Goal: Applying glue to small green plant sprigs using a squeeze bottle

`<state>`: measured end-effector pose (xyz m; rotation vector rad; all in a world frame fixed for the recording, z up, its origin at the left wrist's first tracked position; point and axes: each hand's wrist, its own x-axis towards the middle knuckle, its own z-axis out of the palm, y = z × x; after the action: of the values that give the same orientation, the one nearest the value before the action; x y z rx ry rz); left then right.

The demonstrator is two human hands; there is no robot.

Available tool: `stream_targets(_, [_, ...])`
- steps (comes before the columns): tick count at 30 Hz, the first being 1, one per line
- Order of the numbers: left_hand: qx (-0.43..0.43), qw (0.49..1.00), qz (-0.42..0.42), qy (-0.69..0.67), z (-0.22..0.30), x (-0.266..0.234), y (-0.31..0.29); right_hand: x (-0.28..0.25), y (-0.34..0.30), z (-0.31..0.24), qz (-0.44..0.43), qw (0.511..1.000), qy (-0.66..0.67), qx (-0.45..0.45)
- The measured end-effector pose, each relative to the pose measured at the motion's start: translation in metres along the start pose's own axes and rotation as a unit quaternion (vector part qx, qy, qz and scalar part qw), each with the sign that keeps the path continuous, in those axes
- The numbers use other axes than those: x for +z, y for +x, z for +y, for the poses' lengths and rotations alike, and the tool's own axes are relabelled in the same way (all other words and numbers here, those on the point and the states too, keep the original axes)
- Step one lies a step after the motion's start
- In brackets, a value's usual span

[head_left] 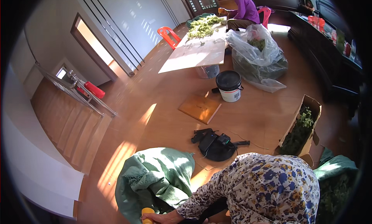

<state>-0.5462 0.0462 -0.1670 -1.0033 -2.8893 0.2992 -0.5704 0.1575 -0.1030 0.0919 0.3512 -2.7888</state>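
Observation:
My right arm in a floral sleeve [271,181] fills the lower right and bends across to the left. At the bottom edge my right hand [164,217] is closed around a yellow, rounded, cylindrical thing [147,213]; its lower part is cut off, so its exact kind does not show. Just beyond that hand lies a bulging green cloth sack [155,173], crumpled and partly sunlit. I cannot make out my left hand. Ahead on the floor rests a black belt pack [217,146] with straps and a thin cable.
An open cardboard box [298,127] of leafy stems and another green sack [337,171] lie right. Farther off are a wooden board [200,108], a lidded bucket [229,86], a big clear plastic bag [259,65] and a table [193,57] with cuttings. A person in purple [245,9] sits beyond.

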Motion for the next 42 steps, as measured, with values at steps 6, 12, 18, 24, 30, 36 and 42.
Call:
stream_targets(6, [0.02,1.0,-0.003,-0.022,-0.001,0.003,0.014,0.006,-0.017,-0.011,-0.099,0.992,0.07,-0.037])
stream_targets(12, [0.041,0.998,-0.002,-0.038,0.002,0.003,0.026,0.007,-0.027,-0.019,-0.116,0.991,0.071,-0.016])
stream_targets(18, [0.051,0.997,-0.006,-0.053,0.001,0.005,0.035,0.019,-0.04,-0.025,-0.098,0.993,0.01,-0.063])
stream_targets(24, [0.07,0.995,-0.011,-0.067,0.005,0.007,0.041,0.01,-0.039,-0.026,-0.091,0.991,0.011,-0.096])
stream_targets(30, [0.045,0.994,-0.019,-0.095,-0.01,0.016,0.022,0.004,-0.03,-0.018,-0.127,0.99,-0.012,-0.069])
stream_targets(36, [-0.036,0.964,-0.014,-0.264,-0.059,0.046,-0.044,-0.023,0.003,-0.005,-0.025,0.978,0.182,0.101])
stream_targets(42, [-0.165,0.981,0.084,-0.061,-0.071,0.023,-0.049,0.024,-0.002,0.008,-0.048,0.992,0.041,0.112])
